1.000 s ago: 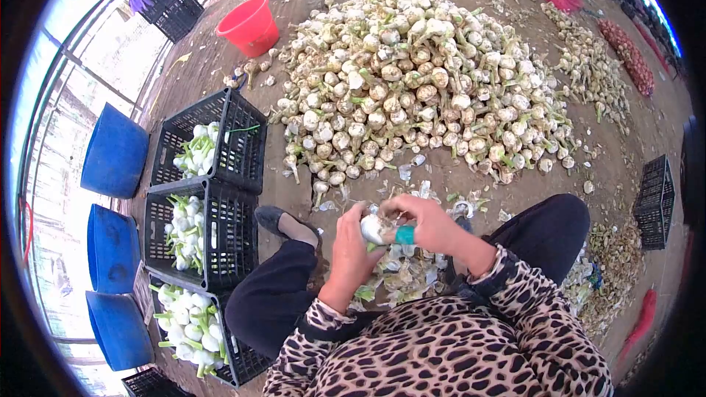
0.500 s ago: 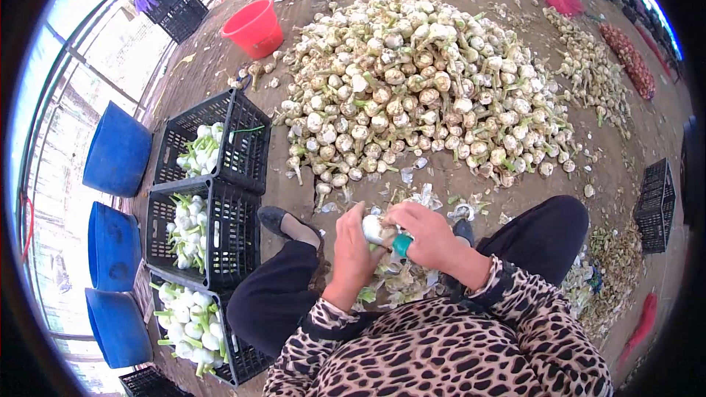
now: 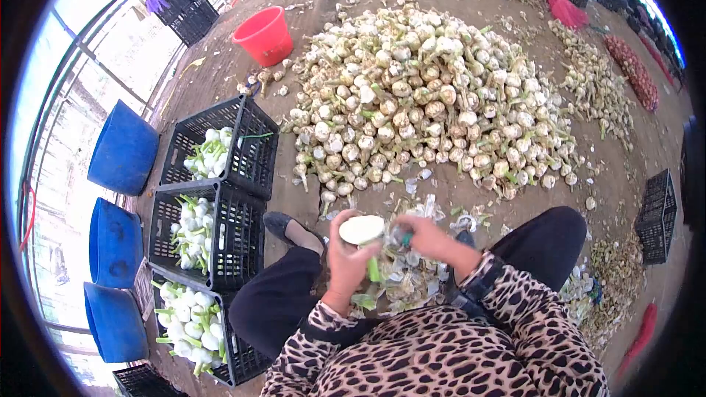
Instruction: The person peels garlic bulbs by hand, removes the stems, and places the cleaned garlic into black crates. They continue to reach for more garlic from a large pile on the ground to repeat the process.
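Note:
My left hand (image 3: pixel 344 263) is closed round a white, peeled garlic bulb (image 3: pixel 362 229), its green stem hanging down past the palm. To the right of the bulb and apart from it is my right hand (image 3: pixel 435 241), with its fingers curled in. A teal band (image 3: pixel 406 239) shows at those fingertips, beside a small greyish blur; I cannot tell what that hand holds. Beneath both hands, papery skins and leaf scraps (image 3: pixel 404 279) lie on the ground between my legs.
A large heap of untrimmed garlic (image 3: pixel 434 95) spreads ahead. On the left stand black crates (image 3: pixel 246 228) of cleaned garlic, with blue tubs (image 3: pixel 116 242) beyond them. A red bucket (image 3: pixel 265 38) is at the back left, and another black crate (image 3: pixel 656 217) at the right.
My right hand has moved off the bulb to the right. The bulb has turned in my left hand, showing a smooth white face and its green stem. The view has shifted slightly.

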Demonstrator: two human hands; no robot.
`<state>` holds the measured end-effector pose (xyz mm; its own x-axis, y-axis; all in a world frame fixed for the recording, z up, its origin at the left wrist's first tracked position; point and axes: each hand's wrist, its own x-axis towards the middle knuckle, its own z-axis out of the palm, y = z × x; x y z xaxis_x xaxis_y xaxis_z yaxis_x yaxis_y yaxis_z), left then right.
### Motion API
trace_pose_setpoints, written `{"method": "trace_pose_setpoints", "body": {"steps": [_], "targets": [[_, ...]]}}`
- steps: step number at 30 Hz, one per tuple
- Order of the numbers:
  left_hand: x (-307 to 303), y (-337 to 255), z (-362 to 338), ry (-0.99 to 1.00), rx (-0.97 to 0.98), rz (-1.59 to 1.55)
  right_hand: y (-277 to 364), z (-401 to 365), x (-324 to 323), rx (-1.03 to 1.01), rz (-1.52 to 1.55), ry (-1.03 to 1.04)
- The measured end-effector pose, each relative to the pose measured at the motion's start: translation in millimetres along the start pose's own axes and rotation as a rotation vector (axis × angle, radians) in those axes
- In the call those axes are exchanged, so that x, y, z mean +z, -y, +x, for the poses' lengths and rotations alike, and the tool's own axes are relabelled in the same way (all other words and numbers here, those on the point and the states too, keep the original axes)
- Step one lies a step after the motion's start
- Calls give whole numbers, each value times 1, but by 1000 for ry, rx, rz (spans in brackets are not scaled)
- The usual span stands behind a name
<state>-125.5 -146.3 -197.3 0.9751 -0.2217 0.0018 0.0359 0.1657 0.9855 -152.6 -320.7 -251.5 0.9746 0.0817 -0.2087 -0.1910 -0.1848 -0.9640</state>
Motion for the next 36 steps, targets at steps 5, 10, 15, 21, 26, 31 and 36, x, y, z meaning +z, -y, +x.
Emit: {"method": "trace_pose_setpoints", "body": {"steps": [5, 10, 15, 21, 26, 31, 36], "targets": [[-38, 12, 12, -170, -387, -550, -12, -14, 19, 109, -692, 445], [-55, 45, 9, -340, -449, -786, -44, 0, 21, -316, -637, 336], [-108, 1, 42, -573, -166, -950, -51, -2, 14, 32, -586, 382], [-163, -103, 74, -859, 242, -887, -99, -2, 22, -11, -672, 515], [-118, -29, 57, -715, -107, -845, -102, 10, 22, 41, -600, 538], [-96, -12, 54, -533, -242, -684, -144, 18, 5, 77, -574, 482], [-148, -108, 91, -520, -83, -388, -162, 25, 2, 209, -403, 417]]}}
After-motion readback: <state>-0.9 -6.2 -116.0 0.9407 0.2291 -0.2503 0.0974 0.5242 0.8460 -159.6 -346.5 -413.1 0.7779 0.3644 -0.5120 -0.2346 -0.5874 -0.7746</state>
